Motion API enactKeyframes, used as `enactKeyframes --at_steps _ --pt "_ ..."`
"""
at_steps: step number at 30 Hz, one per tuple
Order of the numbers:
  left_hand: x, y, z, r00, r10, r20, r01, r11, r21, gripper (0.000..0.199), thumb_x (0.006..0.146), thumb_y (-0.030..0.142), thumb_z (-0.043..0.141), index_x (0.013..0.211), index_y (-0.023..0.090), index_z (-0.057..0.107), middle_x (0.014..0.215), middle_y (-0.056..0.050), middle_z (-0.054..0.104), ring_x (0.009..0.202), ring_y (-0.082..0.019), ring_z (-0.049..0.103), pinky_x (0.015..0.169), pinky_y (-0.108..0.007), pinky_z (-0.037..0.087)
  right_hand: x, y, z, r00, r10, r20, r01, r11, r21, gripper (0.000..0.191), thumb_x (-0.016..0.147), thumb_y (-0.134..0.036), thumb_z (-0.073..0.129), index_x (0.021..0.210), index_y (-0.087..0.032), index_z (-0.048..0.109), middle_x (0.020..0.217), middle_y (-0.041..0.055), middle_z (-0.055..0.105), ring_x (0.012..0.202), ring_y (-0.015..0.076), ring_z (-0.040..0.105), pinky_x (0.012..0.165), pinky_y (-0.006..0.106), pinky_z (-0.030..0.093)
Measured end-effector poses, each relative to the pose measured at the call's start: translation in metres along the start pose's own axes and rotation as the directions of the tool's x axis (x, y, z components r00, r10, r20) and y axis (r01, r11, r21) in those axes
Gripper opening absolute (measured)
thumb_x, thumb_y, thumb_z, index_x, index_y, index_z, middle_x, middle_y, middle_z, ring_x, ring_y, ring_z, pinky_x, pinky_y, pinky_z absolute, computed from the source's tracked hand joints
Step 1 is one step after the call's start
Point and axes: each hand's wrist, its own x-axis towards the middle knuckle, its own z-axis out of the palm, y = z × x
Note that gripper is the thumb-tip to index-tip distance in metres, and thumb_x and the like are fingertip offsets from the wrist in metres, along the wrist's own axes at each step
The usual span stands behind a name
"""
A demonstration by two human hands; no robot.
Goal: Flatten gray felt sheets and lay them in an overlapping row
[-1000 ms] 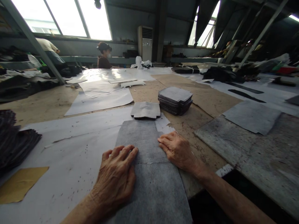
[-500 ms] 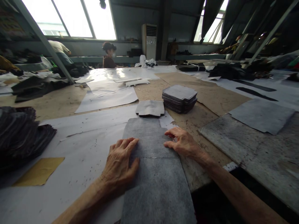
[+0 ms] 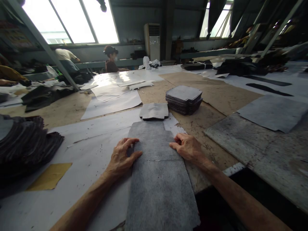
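Note:
A long grey fabric-like piece (image 3: 161, 179) with notched edges lies in front of me, running from the table's near edge toward the middle; a crosswise seam or fold line shows on it. My left hand (image 3: 124, 155) rests at its left edge, thumb and forefinger apart over the surface. On the opposite edge my right hand (image 3: 187, 146) has its fingers curled and thumb close to the forefinger, pinching the border. Just beyond the far end sits a small stack of pale notched pieces (image 3: 154, 110).
A taller stack of grey pieces (image 3: 184, 94) stands behind to the right. Dark stacked pieces (image 3: 26, 144) and a yellow scrap (image 3: 49, 176) lie left. A grey sheet (image 3: 274, 112) is on a worn board (image 3: 260, 150) at right. A person (image 3: 112, 61) sits across the table.
My left hand has drawn back slightly to the left edge, its fingers more curled. The right thumb and forefinger have come closer together. The view has shifted a little.

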Motion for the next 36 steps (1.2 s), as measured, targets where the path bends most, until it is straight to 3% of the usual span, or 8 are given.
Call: enactKeyframes --at_steps 4,9,14,36 --pt "0.012 0.006 -0.007 0.990 -0.117 0.076 0.120 0.992 -0.037 0.038 0.061 0.037 0.064 0.095 0.019 0.059 0.089 -0.003 0.055 0.079 -0.019 0.050 0.072 -0.032 0.041 0.001 0.000 -0.001 1.000 -0.006 0.019 0.006 1.000 -0.024 0.020 0.069 -0.030 0.062 0.057 -0.020 0.049 0.065 -0.0007 0.059 0.060 0.0147 0.050 0.051 0.026 0.029" --pt "0.026 0.010 -0.011 0.954 -0.245 0.173 0.250 0.968 -0.007 0.024 0.053 0.031 0.067 0.066 0.020 0.052 0.066 0.003 0.047 0.063 -0.015 0.043 0.056 -0.027 0.031 0.002 0.004 0.003 0.999 -0.037 -0.016 0.036 0.998 -0.051 0.021 0.068 -0.031 0.063 0.057 -0.021 0.049 0.063 -0.0009 0.058 0.059 0.0157 0.050 0.051 0.026 0.028" --pt "0.024 0.008 -0.006 0.983 -0.171 0.068 0.174 0.984 -0.046 0.027 0.068 0.038 0.051 0.051 0.019 0.043 0.065 0.002 0.042 0.062 -0.014 0.042 0.057 -0.028 0.031 0.002 0.005 0.005 0.995 -0.072 -0.075 0.071 0.997 -0.022 0.023 0.071 -0.030 0.060 0.054 -0.022 0.046 0.061 -0.0004 0.059 0.058 0.0159 0.050 0.049 0.027 0.028" --pt "0.026 0.011 -0.002 0.984 -0.166 0.062 0.160 0.982 0.099 0.026 0.068 0.040 0.048 0.052 0.020 0.048 0.067 0.000 0.049 0.065 -0.016 0.049 0.061 -0.029 0.034 0.001 -0.001 0.005 0.998 0.019 -0.055 -0.019 1.000 -0.003 0.019 0.069 -0.023 0.056 0.052 -0.020 0.047 0.061 -0.0008 0.059 0.058 0.0148 0.051 0.050 0.026 0.027"
